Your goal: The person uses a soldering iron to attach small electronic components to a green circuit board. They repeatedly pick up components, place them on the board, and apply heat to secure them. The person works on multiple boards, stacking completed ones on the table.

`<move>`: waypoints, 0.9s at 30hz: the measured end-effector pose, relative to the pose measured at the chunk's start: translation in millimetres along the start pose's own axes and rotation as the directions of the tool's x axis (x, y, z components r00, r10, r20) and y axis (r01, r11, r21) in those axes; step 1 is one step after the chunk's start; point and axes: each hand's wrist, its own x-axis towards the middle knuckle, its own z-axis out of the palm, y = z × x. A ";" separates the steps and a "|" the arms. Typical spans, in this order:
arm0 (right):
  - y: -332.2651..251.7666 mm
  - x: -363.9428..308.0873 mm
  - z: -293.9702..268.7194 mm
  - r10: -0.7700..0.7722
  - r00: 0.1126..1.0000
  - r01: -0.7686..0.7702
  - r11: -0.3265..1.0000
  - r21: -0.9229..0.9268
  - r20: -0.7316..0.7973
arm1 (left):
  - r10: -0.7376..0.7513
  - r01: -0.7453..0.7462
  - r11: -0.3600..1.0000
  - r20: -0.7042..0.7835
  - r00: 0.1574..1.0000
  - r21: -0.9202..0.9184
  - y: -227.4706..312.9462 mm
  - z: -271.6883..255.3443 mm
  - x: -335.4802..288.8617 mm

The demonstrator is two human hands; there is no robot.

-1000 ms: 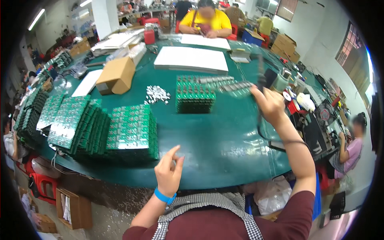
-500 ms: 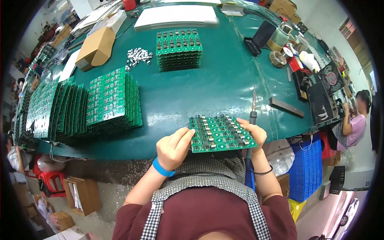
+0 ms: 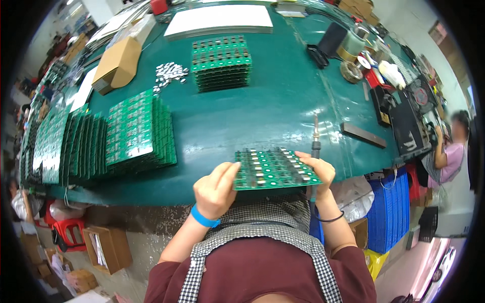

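A green circuit board [image 3: 275, 174] with rows of dark and white components is held level at the table's near edge. My left hand [image 3: 216, 188] pinches its left edge, and a blue band is round that wrist. On the opposite edge my right hand [image 3: 321, 174] is closed, thumb on top. A soldering iron [image 3: 316, 146] also sits in the right hand, tip pointing up and away, its handle partly hidden by the fingers. Beyond the board stands a stack of populated boards [image 3: 221, 61]. Small white components [image 3: 169, 73] lie loose beside that stack.
Leaning stacks of green boards [image 3: 130, 126] fill the table's left side. An open cardboard box [image 3: 118, 63] and white sheets [image 3: 220, 19] lie at the back. Right are a dark bar [image 3: 363, 135], a black fan unit [image 3: 411, 116] and a co-worker [image 3: 447, 151].
The view has shifted slightly, and the board appears tilted a little flatter and blurred. Both hands keep their grip, and the iron stays in the right hand.
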 end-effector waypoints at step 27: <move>-17.4 7.3 5.8 0.000 0.994 -0.005 0.999 0.039 0.108 | -0.071 0.071 0.997 -0.081 0.994 -0.006 -6.4 -0.6 -15.1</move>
